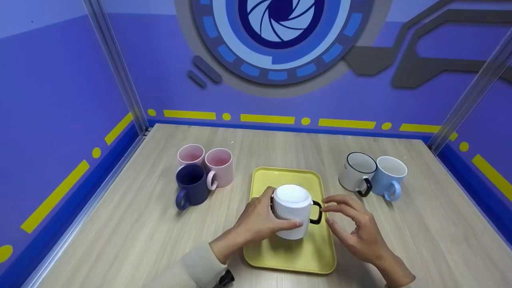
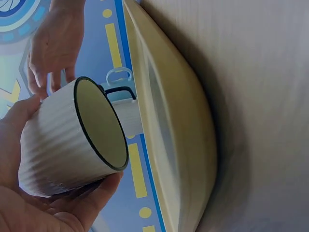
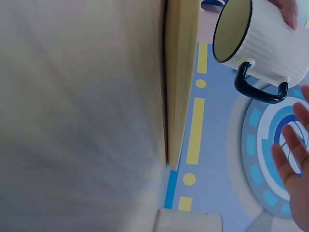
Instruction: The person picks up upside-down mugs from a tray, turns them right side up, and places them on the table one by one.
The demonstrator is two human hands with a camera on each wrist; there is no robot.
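A white ribbed mug (image 1: 292,212) with a black rim and black handle (image 1: 317,213) is upside down above the yellow tray (image 1: 288,260). My left hand (image 1: 264,218) grips it around its side, thumb at the front. In the left wrist view, the mug's opening (image 2: 101,123) faces the tray, with a gap between them. My right hand (image 1: 358,228) is beside the handle, fingers spread and slightly bent, holding nothing. The right wrist view has these fingers (image 3: 292,145) apart from the black handle (image 3: 260,92).
Left of the tray stand two pink mugs (image 1: 224,170) and a dark blue mug (image 1: 192,186), close together. To the right are a white mug with a black handle (image 1: 356,174) and a light blue mug (image 1: 388,178). Blue-purple panels (image 1: 160,72) enclose the wooden table (image 1: 132,208).
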